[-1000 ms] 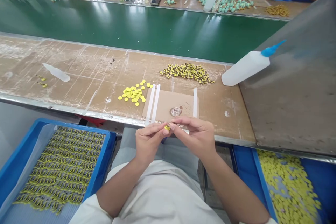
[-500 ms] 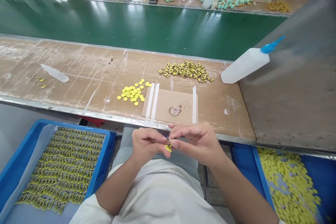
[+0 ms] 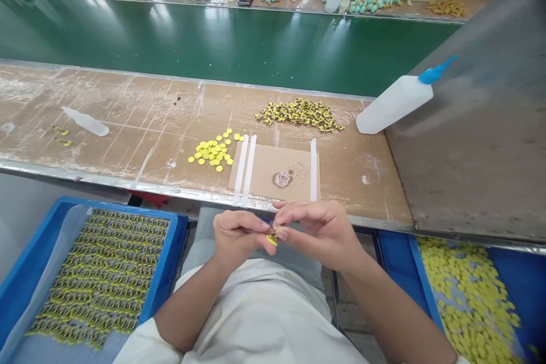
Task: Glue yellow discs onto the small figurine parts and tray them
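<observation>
Over my lap, just off the bench edge, my left hand (image 3: 241,234) pinches a yellow disc (image 3: 272,240) between thumb and fingers. My right hand (image 3: 318,233) meets it from the other side, its thumb and forefinger closed on a small dark-and-yellow piece (image 3: 274,232) at the disc. Fingertips hide most of that piece. Beyond the hands, a cardboard sheet (image 3: 294,182) with white tape strips bears a small puddle of clear liquid (image 3: 282,179). Loose yellow discs (image 3: 211,151) lie left of the sheet, and a heap of small yellow-and-black pieces (image 3: 301,115) lies behind it.
A white bottle with a blue nozzle (image 3: 394,105) leans by a metal panel (image 3: 473,119) on the right. Blue trays flank me: rows of finished-looking pieces (image 3: 106,273) left, yellow discs (image 3: 469,296) right. Across the green belt (image 3: 191,40), other people sit at a bench.
My hands hold nearly the same pose around the yellow disc. The view has shifted slightly. At the far left, a co-worker's hands have moved.
</observation>
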`<state>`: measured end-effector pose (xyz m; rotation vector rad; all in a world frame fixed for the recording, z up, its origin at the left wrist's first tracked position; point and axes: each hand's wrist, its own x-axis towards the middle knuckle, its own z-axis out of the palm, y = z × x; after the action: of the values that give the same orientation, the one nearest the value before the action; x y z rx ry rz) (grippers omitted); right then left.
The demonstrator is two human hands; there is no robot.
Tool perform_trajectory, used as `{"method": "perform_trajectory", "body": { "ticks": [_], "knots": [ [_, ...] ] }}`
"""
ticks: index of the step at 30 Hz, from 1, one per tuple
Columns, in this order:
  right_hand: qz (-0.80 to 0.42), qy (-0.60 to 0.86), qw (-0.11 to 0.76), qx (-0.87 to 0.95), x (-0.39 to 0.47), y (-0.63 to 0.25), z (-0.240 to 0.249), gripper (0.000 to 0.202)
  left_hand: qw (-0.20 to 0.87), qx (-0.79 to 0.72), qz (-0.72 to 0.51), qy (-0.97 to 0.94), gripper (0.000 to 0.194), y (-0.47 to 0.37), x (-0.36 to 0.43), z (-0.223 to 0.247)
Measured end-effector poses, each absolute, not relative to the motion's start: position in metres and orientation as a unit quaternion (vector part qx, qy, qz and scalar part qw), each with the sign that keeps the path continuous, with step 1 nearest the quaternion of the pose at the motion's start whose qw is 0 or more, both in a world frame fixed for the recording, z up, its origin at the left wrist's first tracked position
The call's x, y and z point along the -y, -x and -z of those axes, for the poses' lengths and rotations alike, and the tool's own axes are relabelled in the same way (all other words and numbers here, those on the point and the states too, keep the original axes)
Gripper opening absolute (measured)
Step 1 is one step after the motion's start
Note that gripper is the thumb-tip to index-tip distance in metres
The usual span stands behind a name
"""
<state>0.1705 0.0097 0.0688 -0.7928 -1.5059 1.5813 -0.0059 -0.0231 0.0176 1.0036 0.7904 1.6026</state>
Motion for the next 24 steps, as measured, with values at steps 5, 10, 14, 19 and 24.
{"method": "perform_trajectory", "body": {
  "ticks": [5,10,14,19,24],
  "knots": [
    [-0.631,0.328,0.400,0.579,-0.0098,-0.1700,-0.0669,0.007,0.508,-0.328,-0.685,-0.405,0.032,0.0027,0.0212,-0.0137],
    [-0.631,0.330,0.402,0.576,-0.0075,-0.1670,-0.0697,0.005,0.470,-0.297,-0.716,-0.422,0.036,0.0034,0.0199,-0.0131],
    [-0.632,0.328,0.401,0.577,-0.0070,-0.1647,-0.0706,0.007,0.456,-0.294,-0.716,-0.439,0.031,0.0052,0.0215,-0.0137],
    [-0.636,0.326,0.390,0.581,-0.0086,-0.1644,-0.0707,0.008,0.458,-0.303,-0.710,-0.442,0.027,0.0056,0.0230,-0.0158],
    [-0.632,0.353,0.401,0.562,-0.0078,-0.1658,-0.0710,0.009,0.419,-0.355,-0.703,-0.452,0.031,0.0072,0.0241,-0.0149]
  ]
}}
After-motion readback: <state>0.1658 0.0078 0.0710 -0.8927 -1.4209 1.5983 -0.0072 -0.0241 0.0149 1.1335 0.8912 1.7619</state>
